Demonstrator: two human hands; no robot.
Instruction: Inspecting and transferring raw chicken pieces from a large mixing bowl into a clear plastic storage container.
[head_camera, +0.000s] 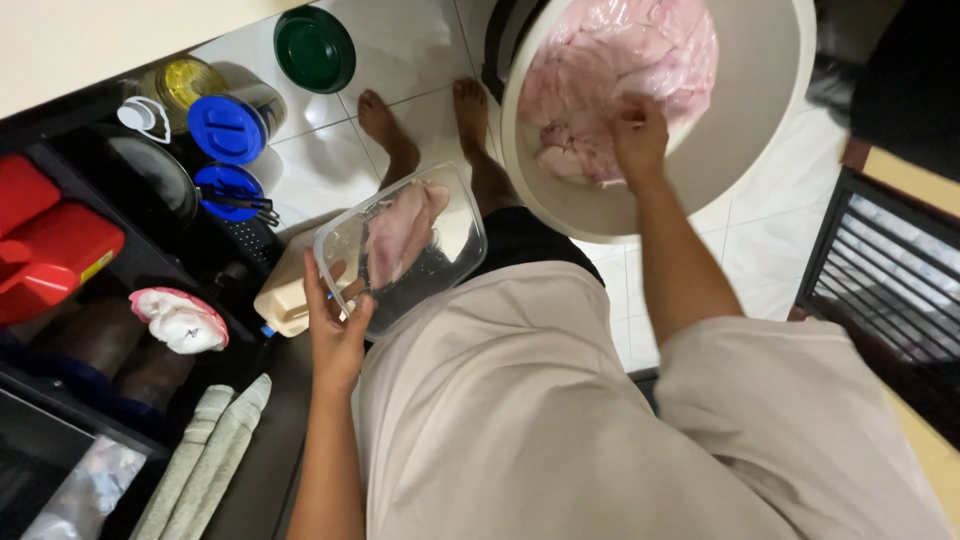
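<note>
The floor is glossy white ceramic tile (420, 50), and the person's bare feet (420, 125) stand on it. A dark shelf unit (120, 230) runs along the left; a dark slatted rack (890, 280) sits at the right.

The left hand (338, 325) is raised at waist height, fingers closed around the near corner of a clear rectangular plastic container (400, 245), held tilted, with pale pink raw meat fillets (400, 225) lying inside. The right arm stretches forward and down; the right hand (638, 135) is curled, fingertips pinching into a heap of pale pink raw meat (620, 70) that fills the far side of a large round beige plastic basin (740, 120) resting on the floor.

On the floor near the shelf stand a round dark green lid (315, 48), a yellow-capped clear jar (185, 85) and two blue-lidded tubs (230, 150). Red plastic boxes (50, 250) sit on the shelf, with a cream jug (285, 300) beside the container, a crumpled white and pink cloth (180, 320) and folded grey-green towels (215, 440) nearer.
</note>
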